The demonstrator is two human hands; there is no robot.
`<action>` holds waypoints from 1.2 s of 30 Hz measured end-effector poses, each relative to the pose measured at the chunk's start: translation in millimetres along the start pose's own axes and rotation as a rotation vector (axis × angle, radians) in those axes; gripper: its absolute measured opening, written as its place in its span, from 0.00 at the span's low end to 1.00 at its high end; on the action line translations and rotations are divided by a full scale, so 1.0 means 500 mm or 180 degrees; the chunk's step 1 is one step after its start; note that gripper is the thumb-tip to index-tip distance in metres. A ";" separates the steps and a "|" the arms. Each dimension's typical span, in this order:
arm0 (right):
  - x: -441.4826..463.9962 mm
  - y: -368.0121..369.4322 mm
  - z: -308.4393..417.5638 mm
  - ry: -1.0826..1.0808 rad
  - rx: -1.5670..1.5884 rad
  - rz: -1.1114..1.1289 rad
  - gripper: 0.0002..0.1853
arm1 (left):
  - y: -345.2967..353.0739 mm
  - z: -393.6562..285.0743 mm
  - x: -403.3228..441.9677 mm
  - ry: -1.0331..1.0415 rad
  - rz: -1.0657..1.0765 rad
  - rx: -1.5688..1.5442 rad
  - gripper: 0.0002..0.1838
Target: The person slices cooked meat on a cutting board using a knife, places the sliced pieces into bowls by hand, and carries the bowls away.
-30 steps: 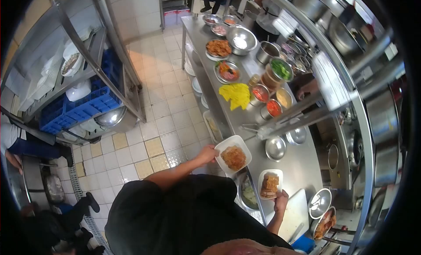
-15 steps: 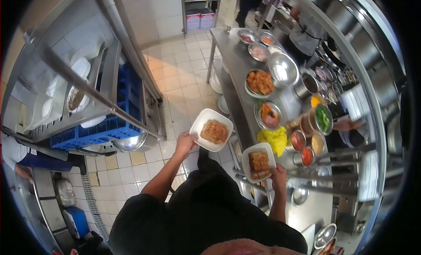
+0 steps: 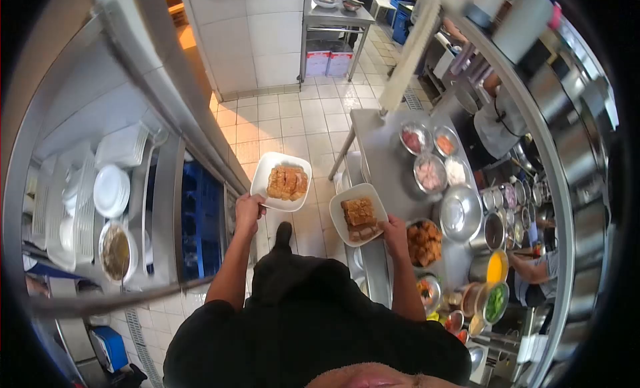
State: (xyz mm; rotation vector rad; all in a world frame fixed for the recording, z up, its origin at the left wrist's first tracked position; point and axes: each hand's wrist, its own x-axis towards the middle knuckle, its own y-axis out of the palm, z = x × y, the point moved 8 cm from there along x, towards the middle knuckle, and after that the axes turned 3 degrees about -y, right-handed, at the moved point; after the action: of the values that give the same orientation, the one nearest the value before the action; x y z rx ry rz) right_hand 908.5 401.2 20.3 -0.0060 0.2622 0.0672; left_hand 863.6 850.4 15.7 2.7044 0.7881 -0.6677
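Observation:
My left hand [image 3: 249, 209] grips the near edge of a white square bowl [image 3: 261, 181], its fingers closed on the rim. In that bowl lies golden-brown sliced food [image 3: 288, 183], which looks like crisp-skinned meat. A second white square bowl [image 3: 338, 218] is held at its right side by my right hand [image 3: 395, 235], with the fingers partly under it and hidden. Its food [image 3: 360, 215] is browned on top, with paler slices along the near side. Both bowls are held up above floor level, the right one overlapping the view of the steel table's left edge.
On the steel table [image 3: 377, 131] at right stand metal bowls of raw ingredients, a large shiny bowl [image 3: 460, 213] and fried pieces [image 3: 425, 245]. White plates [image 3: 112, 190] fill a rack at left. Tiled floor [image 3: 293, 131] runs ahead past a wall corner. A co-worker's arm [image 3: 531, 271] shows at right.
The view has moved forward along the aisle, so the table and its bowls appear nearer and lower. Both hands still hold their bowls, now carried farther left in the view.

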 end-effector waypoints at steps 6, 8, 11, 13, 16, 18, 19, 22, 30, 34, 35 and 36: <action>0.237 0.054 0.018 0.0212 -0.0406 -0.0303 0.15 | 0.105 -0.140 0.318 -0.0057 0.0155 0.0118 0.06; 0.304 0.080 0.064 0.0265 -0.0243 -0.0428 0.15 | 0.152 -0.196 0.415 0.0001 0.0264 0.0124 0.06; 0.372 0.128 0.122 0.0313 0.0048 -0.0682 0.15 | 0.226 -0.261 0.554 -0.0075 0.0458 0.0008 0.05; 0.455 0.135 0.130 0.0113 -0.0040 -0.0702 0.15 | 0.277 -0.311 0.637 -0.0117 0.0469 0.0069 0.05; 0.600 0.154 0.146 0.0440 -0.0062 -0.0765 0.15 | 0.349 -0.373 0.765 -0.0093 0.0520 0.0206 0.04; 0.696 0.170 0.189 0.0274 -0.0637 -0.0744 0.13 | 0.385 -0.395 0.848 -0.0096 0.0497 0.0178 0.04; 0.758 0.172 0.219 0.0152 -0.0921 -0.0717 0.12 | 0.410 -0.421 0.892 -0.0063 0.0481 0.0148 0.04; 0.960 0.173 0.193 -0.0117 -0.0344 -0.0514 0.11 | 0.462 -0.493 1.006 -0.0102 0.0323 0.0291 0.05; 1.378 0.205 0.359 0.0064 -0.0047 -0.0667 0.15 | 0.671 -0.683 1.308 -0.0089 0.0436 0.0297 0.06; 1.534 0.191 0.406 0.0168 0.0327 -0.0885 0.15 | 0.817 -0.739 1.475 -0.0039 0.0676 0.0214 0.05; 1.582 0.187 0.429 0.0180 0.0415 -0.0983 0.15 | 0.860 -0.765 1.521 -0.0030 0.0720 0.0213 0.06; 1.614 0.182 0.444 0.0153 0.0456 -0.1006 0.16 | 0.894 -0.778 1.554 -0.0055 0.0758 0.0242 0.06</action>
State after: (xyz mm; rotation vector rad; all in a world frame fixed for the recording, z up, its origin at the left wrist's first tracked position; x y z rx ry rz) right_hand 1737.4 548.1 25.7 0.0932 0.3110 -0.2662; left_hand 1834.2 964.4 17.2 2.7950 0.4342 -0.6756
